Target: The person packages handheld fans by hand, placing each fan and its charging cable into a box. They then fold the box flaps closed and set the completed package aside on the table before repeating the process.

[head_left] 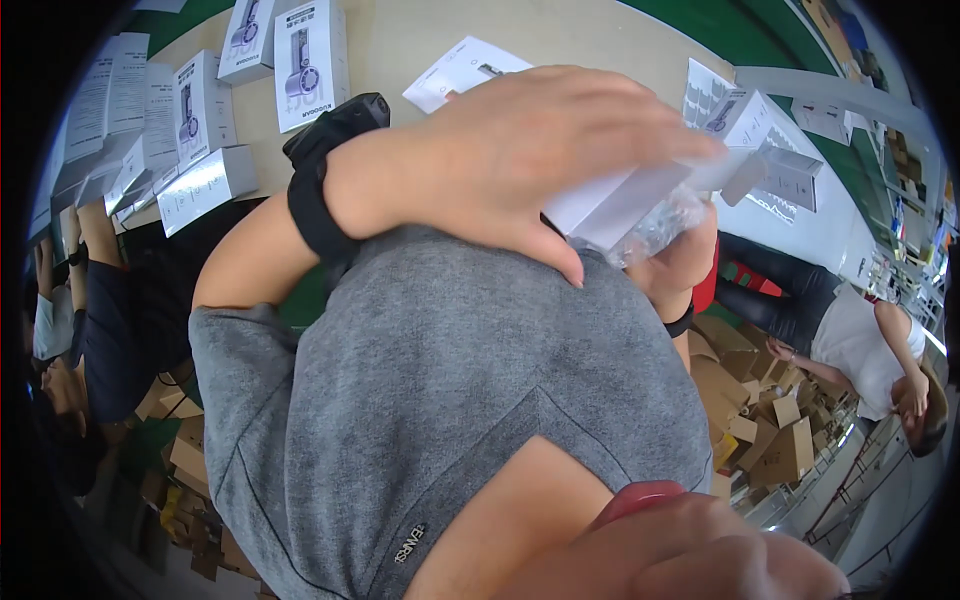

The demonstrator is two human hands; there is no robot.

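Observation:
My left hand point(560, 140), with a black band and a black device at the wrist, stretches flat across the front of a white box point(610, 205). Its fingers are blurred and its thumb stands apart from them. Crumpled clear plastic point(658, 225) lies against the box's side. Behind it, my right hand point(685, 255) is curled around that side of the box, most of its fingers hidden. A white sheet point(455, 75) with a small printed picture lies on the table beyond my left hand.
White printed boxes point(312, 65) stand at the table's left, several more along the edge. Another white box point(745, 120) stands at the right beside a patterned white sheet point(705, 90). Brown cartons point(780, 450) pile on the floor. People are at left; another person point(860, 340) stands right.

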